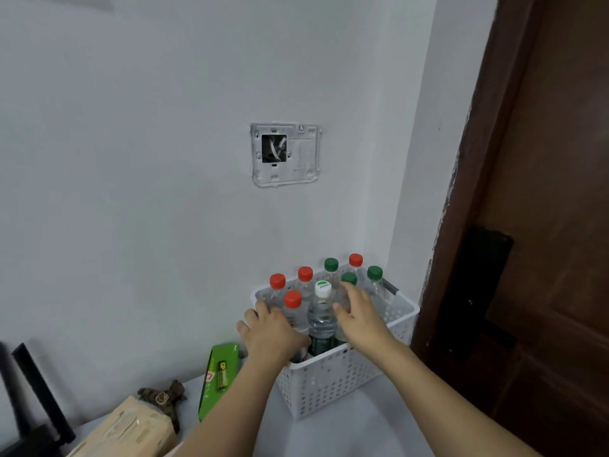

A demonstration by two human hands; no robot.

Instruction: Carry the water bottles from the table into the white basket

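The white basket (333, 384) stands on the counter (346, 433), close to the corner where the white wall meets a dark brown door (543, 192). It is a plastic basket with many small holes in its walls. Inside it the water bottles stand upright and close together. I count four with red caps, four with green caps, and one with a white cap. The white-capped bottle (321, 311) stands near the front of the basket, and a red-capped bottle (292, 303) is just beside it on the left.

Both hands of the person reach into the basket from the near side. The left hand (273, 328) lies over the left front part, with the fingers spread and nearly straight; it touches the red-capped bottle there, and the fingers do not curl around it. The right hand (357, 313) is on the other side of the white-capped bottle, with relaxed fingers against the bottles with green caps behind it. I cannot see that it grips any bottle.

On the counter, left of the basket, a green pack of GP batteries (219, 377) leans upright. Further left lie a small brown plush toy (163, 395) and a pale wooden box (128, 430). Two black antennas (36, 390) rise at the left edge. On the wall above the basket an open switch frame (285, 155) shows wires.
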